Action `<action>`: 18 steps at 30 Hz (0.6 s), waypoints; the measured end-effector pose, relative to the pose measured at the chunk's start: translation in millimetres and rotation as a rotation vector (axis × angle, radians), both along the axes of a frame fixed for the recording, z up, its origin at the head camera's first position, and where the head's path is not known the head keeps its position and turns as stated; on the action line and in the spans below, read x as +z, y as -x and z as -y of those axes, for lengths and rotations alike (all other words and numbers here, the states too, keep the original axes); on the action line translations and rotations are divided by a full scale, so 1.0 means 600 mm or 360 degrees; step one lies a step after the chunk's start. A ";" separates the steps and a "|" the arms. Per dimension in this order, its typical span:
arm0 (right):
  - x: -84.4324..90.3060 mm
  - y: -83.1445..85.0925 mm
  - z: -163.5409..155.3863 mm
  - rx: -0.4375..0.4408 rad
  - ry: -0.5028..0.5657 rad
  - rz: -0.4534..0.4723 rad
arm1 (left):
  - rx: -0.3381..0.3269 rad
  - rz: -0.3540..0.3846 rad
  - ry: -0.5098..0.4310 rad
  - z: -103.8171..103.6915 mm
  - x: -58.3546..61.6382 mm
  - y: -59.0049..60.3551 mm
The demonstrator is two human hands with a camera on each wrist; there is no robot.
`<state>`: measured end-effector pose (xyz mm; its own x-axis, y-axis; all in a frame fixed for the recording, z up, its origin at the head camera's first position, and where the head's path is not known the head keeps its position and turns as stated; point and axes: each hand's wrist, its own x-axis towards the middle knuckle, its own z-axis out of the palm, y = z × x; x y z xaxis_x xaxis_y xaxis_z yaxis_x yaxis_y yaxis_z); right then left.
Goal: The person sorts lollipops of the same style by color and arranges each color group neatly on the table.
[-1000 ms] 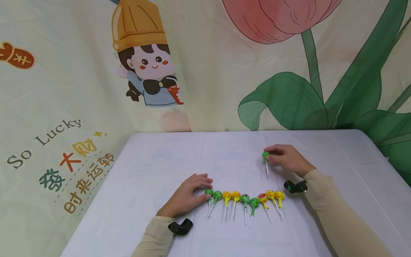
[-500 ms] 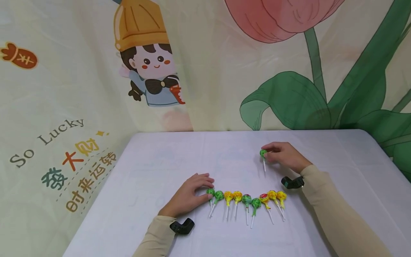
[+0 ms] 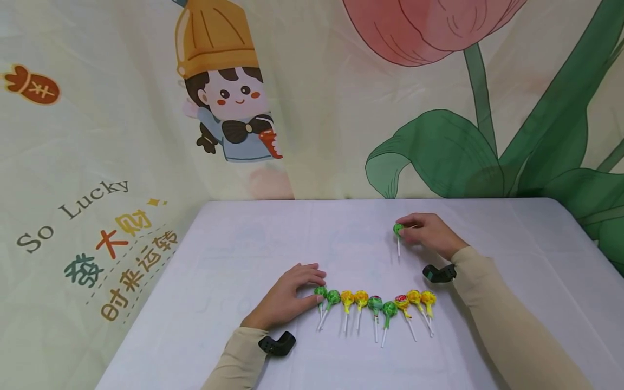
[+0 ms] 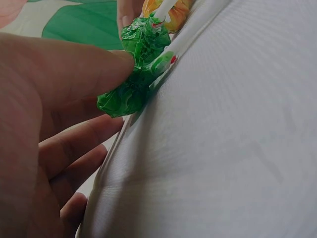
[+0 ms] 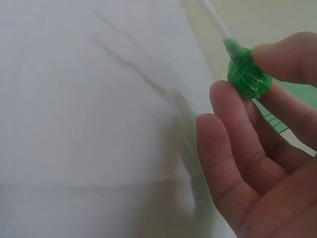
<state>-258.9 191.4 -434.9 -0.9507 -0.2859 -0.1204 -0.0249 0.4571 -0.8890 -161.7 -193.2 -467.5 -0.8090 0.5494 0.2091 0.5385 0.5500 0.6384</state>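
A curved row of green, yellow and red wrapped lollipops (image 3: 375, 303) lies on the white table (image 3: 234, 254), sticks pointing toward me. My left hand (image 3: 314, 284) rests flat at the row's left end, with a fingertip (image 4: 114, 64) touching the leftmost green lollipop (image 3: 319, 292) (image 4: 130, 94). Farther back on the right, my right hand (image 3: 405, 227) pinches the head of a single green lollipop (image 3: 398, 229) (image 5: 247, 79) between thumb and fingers (image 5: 225, 99). Its white stick points toward me, just above the tabletop.
A printed cloth backdrop (image 3: 312, 97) with a cartoon child and a tulip hangs behind the table and down its left side. Both forearms wear beige sleeves, each with a black wrist camera (image 3: 277, 344) (image 3: 439, 273). The table's left edge (image 3: 146, 303) runs diagonally.
My right hand has carried the single green lollipop slightly farther back and to the left. The left hand and the row have stayed put.
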 end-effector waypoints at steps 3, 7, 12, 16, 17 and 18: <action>-0.003 0.003 0.002 0.0002 -0.0007 0.0002 | -0.0008 -0.0006 -0.0004 -0.001 0.001 0.000; -0.006 0.006 0.009 0.0001 -0.0029 0.0014 | -0.0016 -0.0019 -0.0004 0.000 0.001 0.001; -0.003 0.007 0.017 0.0013 -0.0030 0.0021 | -0.0016 -0.0022 -0.0001 0.000 0.000 0.001; -0.002 0.011 0.021 0.0024 -0.0029 0.0034 | -0.0006 -0.0011 0.0001 0.000 -0.001 0.001; -0.001 0.012 0.023 0.0023 -0.0025 0.0036 | -0.0004 -0.0008 0.0001 0.000 -0.001 0.001; -0.001 0.013 0.024 0.0021 -0.0021 0.0036 | -0.0002 -0.0007 0.0002 0.000 -0.001 0.001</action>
<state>-266.5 176.9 -435.5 -0.9437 -0.2969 -0.1456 -0.0111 0.4686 -0.8833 -162.0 -193.2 -468.3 -0.8073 0.5507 0.2120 0.5421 0.5500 0.6353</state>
